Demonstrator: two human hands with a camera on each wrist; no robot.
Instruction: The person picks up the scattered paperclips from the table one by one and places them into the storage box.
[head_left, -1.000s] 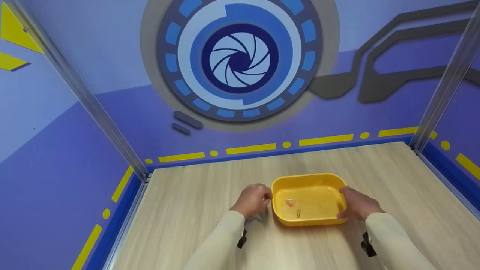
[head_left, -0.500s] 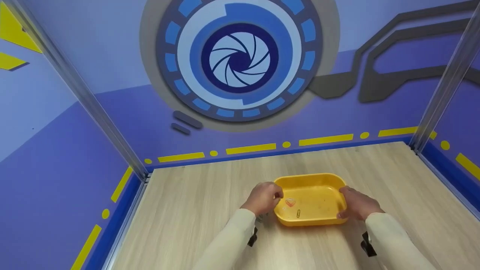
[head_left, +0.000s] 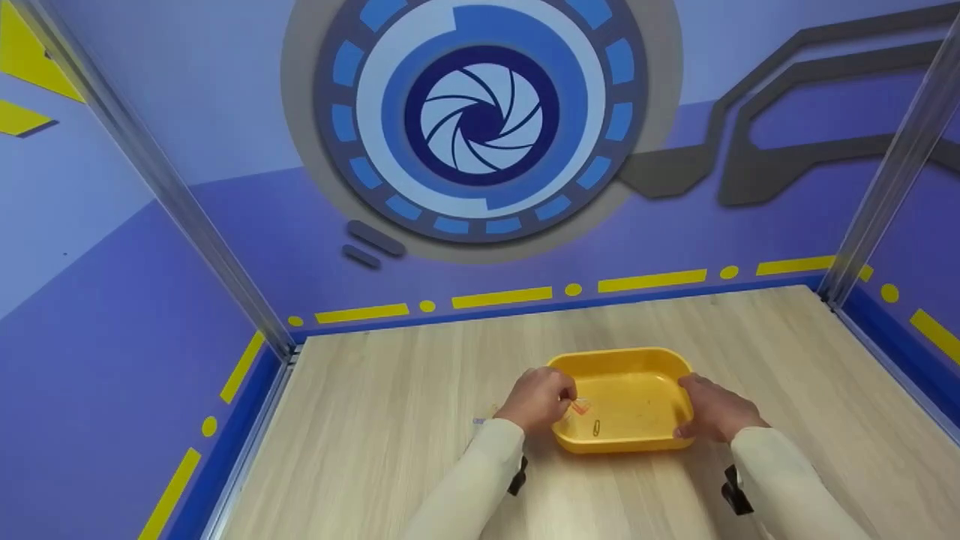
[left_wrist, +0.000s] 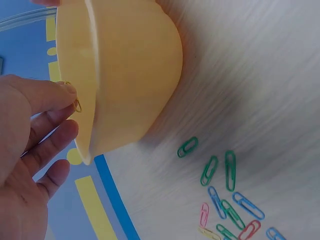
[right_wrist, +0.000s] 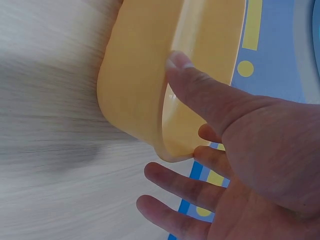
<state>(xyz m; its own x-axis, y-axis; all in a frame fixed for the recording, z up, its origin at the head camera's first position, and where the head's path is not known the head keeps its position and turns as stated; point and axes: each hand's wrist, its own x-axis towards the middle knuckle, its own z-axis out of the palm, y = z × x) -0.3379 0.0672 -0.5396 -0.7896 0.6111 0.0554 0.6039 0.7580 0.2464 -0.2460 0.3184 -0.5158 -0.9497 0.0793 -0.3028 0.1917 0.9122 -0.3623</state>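
Observation:
In the head view my left hand is over the left end of a yellow plastic tub. Between thumb and finger it pinches a yellow paper clip, seen at the tub's rim in the left wrist view. My right hand holds the tub's right end, its thumb on the rim and two fingers hanging free below. Inside the tub lie a yellowish paper clip and reddish ones. Outside, several coloured paper clips, among them a green one and a blue one, lie scattered.
The tub stands on a light wood table. A blue and purple printed back wall rises behind it, with side walls left and right. Metal posts stand in the corners.
My left hand has moved right, from beside the tub's left end to over its inside. The right hand and the tub have stayed in place.

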